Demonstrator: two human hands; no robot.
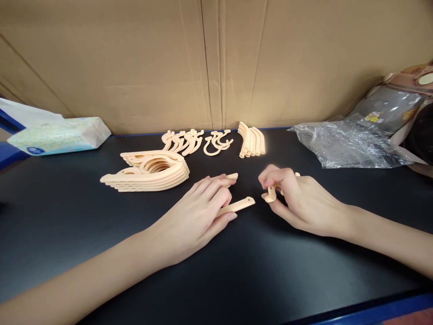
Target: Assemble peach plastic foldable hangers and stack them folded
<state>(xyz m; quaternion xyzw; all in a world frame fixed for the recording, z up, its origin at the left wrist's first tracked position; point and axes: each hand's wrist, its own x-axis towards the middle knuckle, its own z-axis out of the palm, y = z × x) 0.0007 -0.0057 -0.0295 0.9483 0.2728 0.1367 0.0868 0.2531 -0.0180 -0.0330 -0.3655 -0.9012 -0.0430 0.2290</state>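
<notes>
My left hand (203,207) rests on the black table (84,234), its fingers curled over a peach plastic arm piece (238,206) whose two ends stick out past the fingertips. My right hand (294,198) is closed in a pinch on a small peach hook piece (270,195), a short way to the right of the arm piece's tip. Behind my left hand lies a stack of peach hanger bodies (149,174). Further back lie a row of loose peach hooks (194,141) and a small stack of curved peach arm pieces (251,141).
A cardboard wall (216,58) closes off the back of the table. A tissue pack (57,135) lies at the far left. A crumpled clear plastic bag (348,144) and a grey bag (392,106) sit at the far right. The table's blue front edge (389,311) runs bottom right.
</notes>
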